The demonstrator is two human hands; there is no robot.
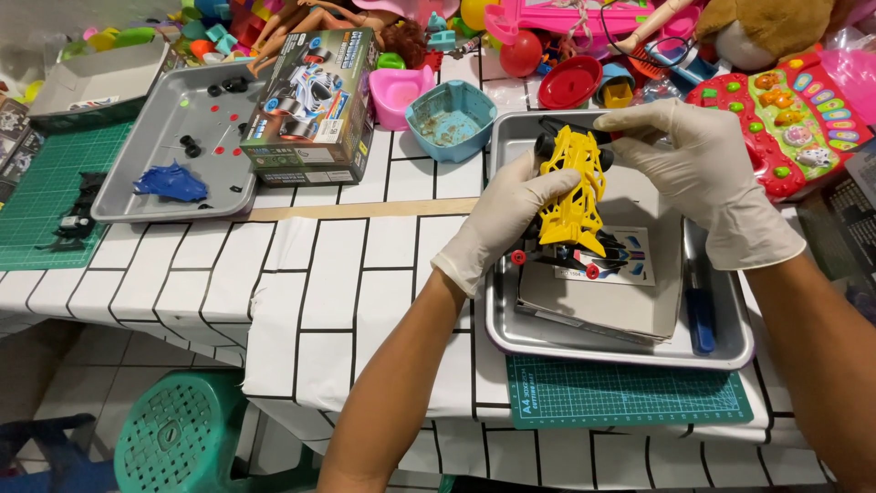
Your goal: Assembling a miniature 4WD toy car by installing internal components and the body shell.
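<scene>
From my remote seat, the yellow toy car (573,187) is partly hidden: my left hand (505,222) covers its near side, and the fingers (639,123) of my right hand (701,173) mask its far end, so I cannot tell what they pinch there. Below those fingers, the sticker sheet (630,258) is too small to make out, and the blue tool (701,315) lies half under my right wrist. Further right, the picture's edge crops the red toy keyboard (803,123).

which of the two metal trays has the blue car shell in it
The left tray, beside the kit box: the blue shell lies there. The tray under the hands holds paper sheets instead.
</scene>
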